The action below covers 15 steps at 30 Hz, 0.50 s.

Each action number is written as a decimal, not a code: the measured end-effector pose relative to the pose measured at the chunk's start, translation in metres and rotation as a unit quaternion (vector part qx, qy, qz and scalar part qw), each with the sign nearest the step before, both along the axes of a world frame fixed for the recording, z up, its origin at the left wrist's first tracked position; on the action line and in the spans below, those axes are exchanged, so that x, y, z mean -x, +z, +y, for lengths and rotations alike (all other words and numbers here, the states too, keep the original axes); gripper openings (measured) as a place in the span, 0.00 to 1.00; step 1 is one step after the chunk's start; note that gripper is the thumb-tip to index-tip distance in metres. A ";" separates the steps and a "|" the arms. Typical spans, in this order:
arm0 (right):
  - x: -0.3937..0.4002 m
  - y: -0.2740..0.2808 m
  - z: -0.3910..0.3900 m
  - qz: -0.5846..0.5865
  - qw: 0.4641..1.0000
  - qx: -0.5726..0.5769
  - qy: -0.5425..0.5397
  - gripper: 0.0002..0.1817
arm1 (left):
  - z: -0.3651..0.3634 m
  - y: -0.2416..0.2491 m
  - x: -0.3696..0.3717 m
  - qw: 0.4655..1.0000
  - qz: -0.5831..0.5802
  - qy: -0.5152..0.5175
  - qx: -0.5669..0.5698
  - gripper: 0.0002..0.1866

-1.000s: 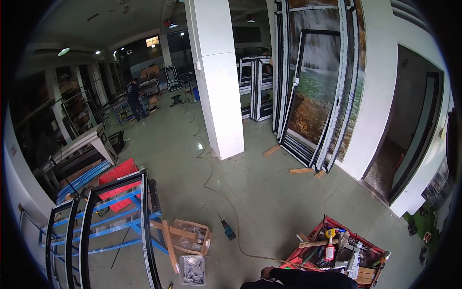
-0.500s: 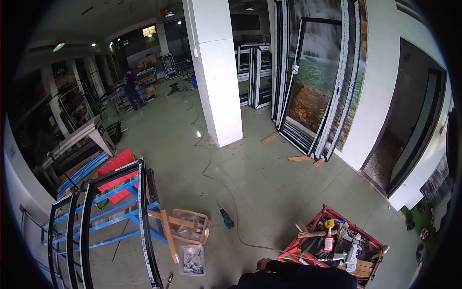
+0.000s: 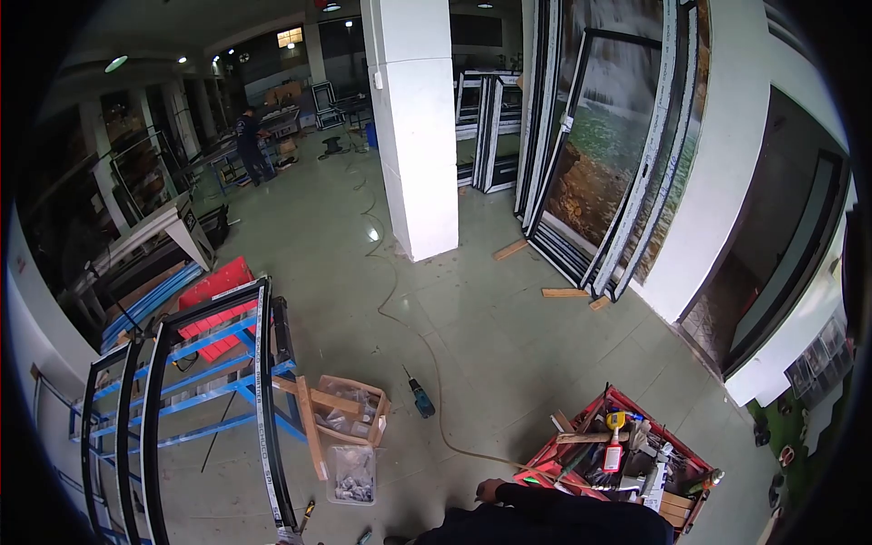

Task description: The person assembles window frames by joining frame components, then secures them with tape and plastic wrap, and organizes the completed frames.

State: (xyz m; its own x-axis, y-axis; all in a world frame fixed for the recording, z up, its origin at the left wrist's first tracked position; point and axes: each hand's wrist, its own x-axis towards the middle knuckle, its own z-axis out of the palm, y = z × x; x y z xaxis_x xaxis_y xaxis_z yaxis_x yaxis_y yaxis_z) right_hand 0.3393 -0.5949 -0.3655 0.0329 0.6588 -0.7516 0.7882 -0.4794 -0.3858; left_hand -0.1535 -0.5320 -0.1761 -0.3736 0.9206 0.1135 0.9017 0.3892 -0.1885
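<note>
My right hand (image 3: 489, 491) shows small at the bottom centre, in front of my dark sleeve (image 3: 568, 510). Its fingers are mostly hidden, and no object shows in it. Just to its right lies a red toolbox (image 3: 534, 467) full of tools, with a red-and-white bottle (image 3: 613, 452) among them. Ahead on the floor is a teal cordless drill (image 3: 421, 401). A brown hose (image 3: 445, 427) runs past the drill toward the toolbox. My left hand is out of view.
Black window frames (image 3: 265, 391) rest on a blue stand (image 3: 222, 400) at left. Beside them are a carton (image 3: 380, 427) and a clear plastic bin (image 3: 331, 490). Taller frames (image 3: 627, 191) lean at right past a white pillar (image 3: 413, 154). Another person (image 3: 250, 150) works far back.
The view has shifted, and most floor items now sit slightly higher and further left. My right hand is a little further left in the picture.
</note>
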 end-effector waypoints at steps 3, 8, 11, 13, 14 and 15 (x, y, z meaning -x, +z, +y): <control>0.004 0.009 0.002 0.013 1.000 -0.010 -0.017 0.25 | 0.004 -0.013 0.002 0.999 -0.004 0.018 -0.047 0.49; 0.004 0.009 0.000 0.000 1.000 -0.009 0.005 0.26 | 0.003 -0.020 0.002 0.997 0.008 0.023 -0.077 0.46; 0.002 0.001 -0.005 0.003 1.000 -0.007 0.004 0.27 | 0.004 -0.026 0.004 0.995 0.005 0.023 -0.101 0.45; 0.000 -0.011 -0.008 0.006 1.000 -0.002 0.006 0.28 | 0.004 -0.022 0.001 0.995 -0.003 0.025 -0.097 0.45; -0.001 -0.016 -0.008 0.007 1.000 0.001 0.008 0.28 | 0.004 -0.018 0.001 0.996 -0.012 0.029 -0.083 0.45; -0.002 -0.020 -0.006 0.008 1.000 0.002 0.010 0.29 | 0.004 -0.013 -0.001 0.997 -0.021 0.033 -0.070 0.46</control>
